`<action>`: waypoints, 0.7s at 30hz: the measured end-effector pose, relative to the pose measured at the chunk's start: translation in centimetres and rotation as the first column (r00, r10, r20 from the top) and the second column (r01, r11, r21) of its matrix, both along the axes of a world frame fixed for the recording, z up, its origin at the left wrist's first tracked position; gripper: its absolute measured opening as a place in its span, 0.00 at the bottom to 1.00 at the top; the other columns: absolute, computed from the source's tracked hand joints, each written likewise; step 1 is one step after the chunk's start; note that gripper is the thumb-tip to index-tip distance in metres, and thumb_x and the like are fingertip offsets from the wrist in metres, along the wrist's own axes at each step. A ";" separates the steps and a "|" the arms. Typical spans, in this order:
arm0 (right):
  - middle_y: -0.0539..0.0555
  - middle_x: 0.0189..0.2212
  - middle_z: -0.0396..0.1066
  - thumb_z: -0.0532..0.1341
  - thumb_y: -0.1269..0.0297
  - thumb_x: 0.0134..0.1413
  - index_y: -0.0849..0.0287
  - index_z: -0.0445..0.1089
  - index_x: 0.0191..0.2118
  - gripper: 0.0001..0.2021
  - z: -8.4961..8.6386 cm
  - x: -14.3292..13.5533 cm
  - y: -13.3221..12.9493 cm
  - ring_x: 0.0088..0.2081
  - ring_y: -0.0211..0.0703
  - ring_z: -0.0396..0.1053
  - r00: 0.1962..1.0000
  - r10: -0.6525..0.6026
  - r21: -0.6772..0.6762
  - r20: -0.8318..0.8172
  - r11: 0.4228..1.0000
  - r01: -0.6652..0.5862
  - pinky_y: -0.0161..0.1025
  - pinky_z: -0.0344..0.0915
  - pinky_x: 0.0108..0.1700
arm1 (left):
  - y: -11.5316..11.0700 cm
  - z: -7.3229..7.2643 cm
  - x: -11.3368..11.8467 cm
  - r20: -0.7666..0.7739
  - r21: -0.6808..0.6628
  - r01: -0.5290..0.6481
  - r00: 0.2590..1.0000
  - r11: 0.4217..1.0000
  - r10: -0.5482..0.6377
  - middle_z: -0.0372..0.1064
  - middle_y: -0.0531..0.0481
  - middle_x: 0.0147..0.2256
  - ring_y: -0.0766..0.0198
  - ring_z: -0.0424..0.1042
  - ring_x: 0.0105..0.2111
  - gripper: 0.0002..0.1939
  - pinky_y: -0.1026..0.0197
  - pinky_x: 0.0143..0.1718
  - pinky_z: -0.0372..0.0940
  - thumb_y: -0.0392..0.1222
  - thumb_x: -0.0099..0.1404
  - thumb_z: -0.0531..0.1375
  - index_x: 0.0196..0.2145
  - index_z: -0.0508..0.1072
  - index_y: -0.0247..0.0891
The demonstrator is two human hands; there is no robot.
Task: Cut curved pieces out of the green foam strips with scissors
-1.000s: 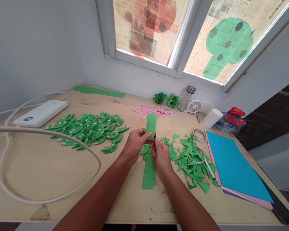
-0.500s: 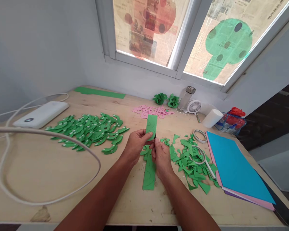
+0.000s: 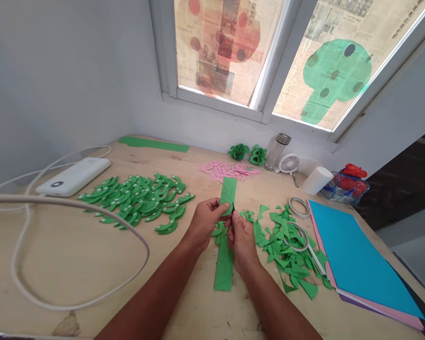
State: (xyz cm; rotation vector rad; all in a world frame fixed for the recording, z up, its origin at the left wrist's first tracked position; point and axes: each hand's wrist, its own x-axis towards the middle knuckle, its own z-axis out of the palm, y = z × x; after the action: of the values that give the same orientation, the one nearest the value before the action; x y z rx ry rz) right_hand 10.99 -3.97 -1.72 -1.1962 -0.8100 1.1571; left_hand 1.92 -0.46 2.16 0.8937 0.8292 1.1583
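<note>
My left hand [image 3: 206,221] pinches a green paper strip [image 3: 228,189] marked with drawn curves, its thumb on a rounded green piece at the strip's lower part. Against the strip's right edge, my right hand [image 3: 241,232] is closed round a small dark tool, mostly hidden by the fingers. Another green strip [image 3: 224,271] with curved lines lies on the table below both hands. Curved green cutouts [image 3: 138,198] with pale spots are heaped to the left. Green scraps [image 3: 286,255] are scattered on the right, near my right hand.
A white cable [image 3: 81,307] loops over the table's left side by a white power bank [image 3: 74,176]. Pink cutouts [image 3: 226,171], a bottle [image 3: 278,148] and a small fan [image 3: 289,163] stand or lie behind. Tape [image 3: 299,208], a magnifier [image 3: 317,259] and blue sheets [image 3: 361,259] are right.
The view has shifted, so everything appears slightly lower and farther right. Both hands keep their hold, with little visible change between them.
</note>
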 end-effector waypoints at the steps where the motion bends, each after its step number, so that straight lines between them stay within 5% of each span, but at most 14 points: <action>1: 0.41 0.09 0.49 0.58 0.37 0.48 0.58 0.64 0.22 0.26 0.0 0.0 0.0 0.14 0.31 0.41 1.000 -0.005 0.002 0.008 1.000 0.005 0.33 0.35 0.16 | 0.0 0.0 0.0 0.006 -0.008 -0.003 1.000 1.000 0.003 0.67 0.56 0.19 0.71 0.61 0.17 0.13 0.61 0.30 0.65 0.46 0.48 0.67 0.21 0.70 0.35; 21: 0.41 0.08 0.50 0.58 0.37 0.48 0.58 0.64 0.22 0.26 0.1 0.2 0.0 0.12 0.31 0.42 0.999 0.004 -0.006 0.035 1.000 -0.003 0.33 0.36 0.16 | 0.0 0.2 -0.2 -0.051 -0.008 -0.003 0.999 1.000 0.003 0.64 0.57 0.18 0.70 0.63 0.19 0.12 0.62 0.32 0.65 0.45 0.47 0.66 0.20 0.68 0.36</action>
State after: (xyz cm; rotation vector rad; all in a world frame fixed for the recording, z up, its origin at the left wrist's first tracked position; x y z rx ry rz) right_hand 11.17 -3.96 -1.64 -1.2235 -0.8356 1.1450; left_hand 1.69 -0.48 2.36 0.9184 0.8763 1.1380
